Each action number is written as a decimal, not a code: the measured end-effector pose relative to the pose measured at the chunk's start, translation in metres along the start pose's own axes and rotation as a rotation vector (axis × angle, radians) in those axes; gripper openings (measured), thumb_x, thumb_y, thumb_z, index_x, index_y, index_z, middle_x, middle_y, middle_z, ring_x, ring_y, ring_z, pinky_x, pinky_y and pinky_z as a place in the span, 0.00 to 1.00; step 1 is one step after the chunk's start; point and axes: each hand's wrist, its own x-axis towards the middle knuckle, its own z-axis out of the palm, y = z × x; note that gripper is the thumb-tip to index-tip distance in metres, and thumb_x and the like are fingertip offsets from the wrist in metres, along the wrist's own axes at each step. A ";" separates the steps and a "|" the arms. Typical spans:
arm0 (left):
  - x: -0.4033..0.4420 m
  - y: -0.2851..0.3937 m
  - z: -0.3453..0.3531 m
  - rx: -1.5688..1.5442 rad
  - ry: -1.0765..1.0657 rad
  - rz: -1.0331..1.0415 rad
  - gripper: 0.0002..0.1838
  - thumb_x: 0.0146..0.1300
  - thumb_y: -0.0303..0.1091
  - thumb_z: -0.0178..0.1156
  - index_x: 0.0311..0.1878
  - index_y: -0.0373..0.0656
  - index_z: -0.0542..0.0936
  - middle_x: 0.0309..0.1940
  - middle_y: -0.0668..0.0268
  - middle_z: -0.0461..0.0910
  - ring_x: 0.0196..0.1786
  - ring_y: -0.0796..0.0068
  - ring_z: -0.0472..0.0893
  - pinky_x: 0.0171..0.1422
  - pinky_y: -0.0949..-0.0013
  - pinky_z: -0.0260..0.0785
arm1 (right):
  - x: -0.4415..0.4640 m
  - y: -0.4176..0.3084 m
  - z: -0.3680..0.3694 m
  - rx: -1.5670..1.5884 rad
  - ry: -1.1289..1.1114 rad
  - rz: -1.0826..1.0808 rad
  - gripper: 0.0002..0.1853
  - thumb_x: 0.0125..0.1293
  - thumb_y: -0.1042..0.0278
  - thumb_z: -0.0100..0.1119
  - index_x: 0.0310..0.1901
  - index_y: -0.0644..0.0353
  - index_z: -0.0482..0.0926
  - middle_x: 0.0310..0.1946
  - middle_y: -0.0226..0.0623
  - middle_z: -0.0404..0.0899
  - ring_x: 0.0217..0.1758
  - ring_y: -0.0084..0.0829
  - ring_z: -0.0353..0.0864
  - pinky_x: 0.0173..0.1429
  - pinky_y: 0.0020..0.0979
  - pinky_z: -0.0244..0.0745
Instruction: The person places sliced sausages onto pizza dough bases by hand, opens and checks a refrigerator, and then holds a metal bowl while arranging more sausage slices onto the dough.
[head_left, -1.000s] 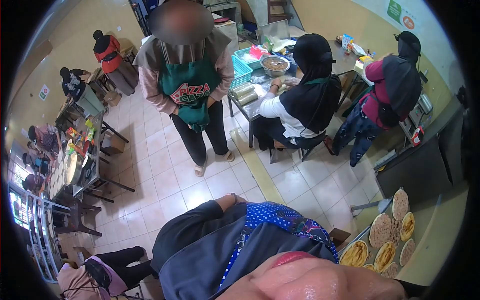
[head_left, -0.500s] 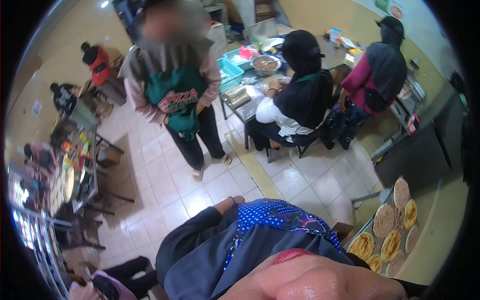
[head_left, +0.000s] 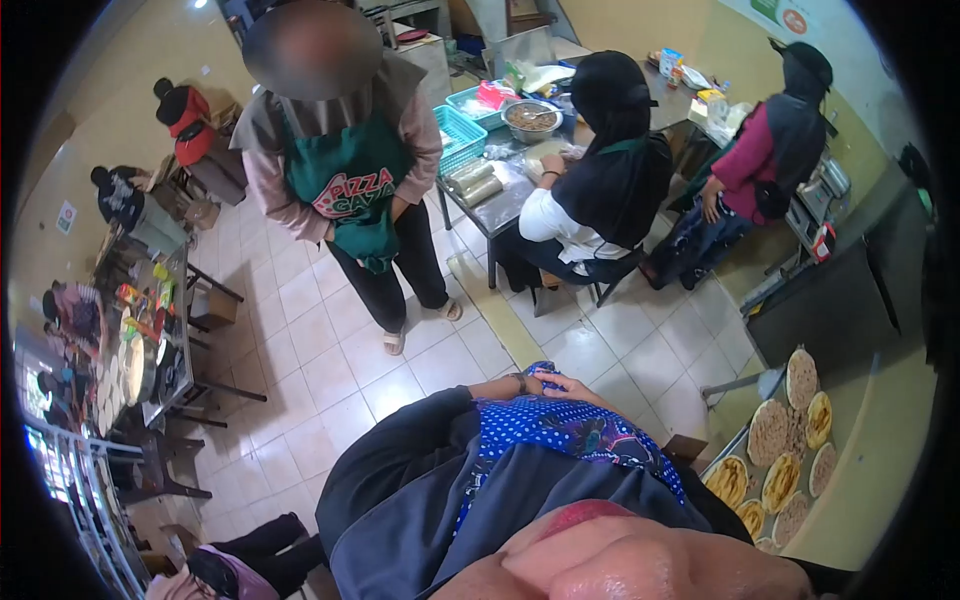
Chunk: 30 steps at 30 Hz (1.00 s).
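Note:
Both my hands are together in front of my waist, against a blue polka-dot apron [head_left: 555, 418]. My left hand [head_left: 530, 383], with a dark band at its wrist, is mostly covered, and its fingers cannot be made out. Across it lies my right hand [head_left: 568, 388], fingers stretched out and touching the left hand and the apron cloth. A fold of the same blue cloth shows just beyond the fingers. I see no tool or food in either hand.
Facing me stands a person in a green apron [head_left: 350, 175]. Beyond, a seated person [head_left: 615, 150] works at a metal table [head_left: 510, 210] with a bowl of filling [head_left: 532, 120]. Round flatbreads [head_left: 782, 483] lie on a tray at right. Another worktable [head_left: 185, 350] stands left.
My right hand has come into view, and both hands now meet at the apron's front. The view has shifted slightly. The person at far right has turned and moved a little.

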 end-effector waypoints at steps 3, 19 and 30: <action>0.010 -0.031 0.003 -0.414 0.018 -0.206 0.32 0.59 0.39 0.64 0.68 0.48 0.74 0.70 0.52 0.69 0.70 0.53 0.70 0.70 0.54 0.65 | 0.004 0.014 -0.002 -0.005 0.034 -0.124 0.26 0.68 0.63 0.64 0.67 0.56 0.74 0.67 0.42 0.73 0.73 0.34 0.67 0.76 0.35 0.58; -0.018 0.015 -0.026 -0.277 0.162 -0.058 0.15 0.53 0.37 0.70 0.41 0.39 0.86 0.38 0.57 0.87 0.42 0.64 0.84 0.51 0.62 0.75 | 0.034 0.038 -0.002 0.000 0.260 0.126 0.13 0.72 0.56 0.61 0.38 0.59 0.80 0.31 0.26 0.79 0.37 0.21 0.76 0.44 0.26 0.72; -0.113 -0.127 -0.057 0.160 0.470 -0.490 0.21 0.60 0.51 0.61 0.38 0.39 0.86 0.37 0.49 0.86 0.44 0.49 0.84 0.52 0.53 0.76 | -0.131 0.400 -0.090 -1.210 0.521 0.317 0.20 0.57 0.55 0.63 0.41 0.66 0.84 0.39 0.53 0.85 0.37 0.51 0.86 0.45 0.46 0.81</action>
